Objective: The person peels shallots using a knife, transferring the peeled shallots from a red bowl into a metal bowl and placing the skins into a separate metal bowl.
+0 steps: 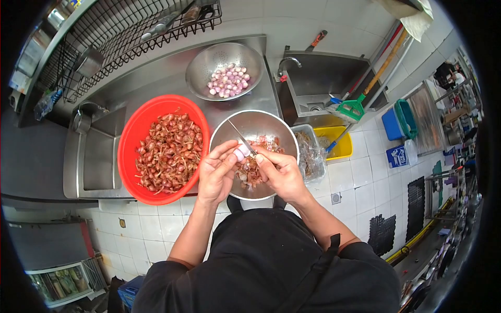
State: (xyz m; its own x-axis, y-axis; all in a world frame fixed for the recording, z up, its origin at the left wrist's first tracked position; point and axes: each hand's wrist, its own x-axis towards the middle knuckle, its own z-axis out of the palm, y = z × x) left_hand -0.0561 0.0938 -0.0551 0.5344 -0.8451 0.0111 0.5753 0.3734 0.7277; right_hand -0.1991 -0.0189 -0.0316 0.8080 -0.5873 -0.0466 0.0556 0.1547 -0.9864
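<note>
Between the fingertips of my left hand [218,169] is a peeled, pale purple shallot [241,152]. My right hand [282,172] grips a small knife [241,135], its blade pointing up and to the left beside the shallot. Both hands are over a steel bowl [282,122] holding loose reddish-brown skins [251,175]. Left of the bowl, a red basin [128,151] is heaped with unpeeled shallots [169,151]. Behind the bowl, a steel colander [201,68] contains peeled shallots [228,81]. The knife's handle is mostly hidden in my right hand.
A steel sink [102,161] lies at the left and another sink with a tap [289,65] at the back right. A wire rack [130,39] hangs above the counter. Right of the bowl are a clear plastic container [313,175], a yellow bucket [343,146] and a green broom [350,109].
</note>
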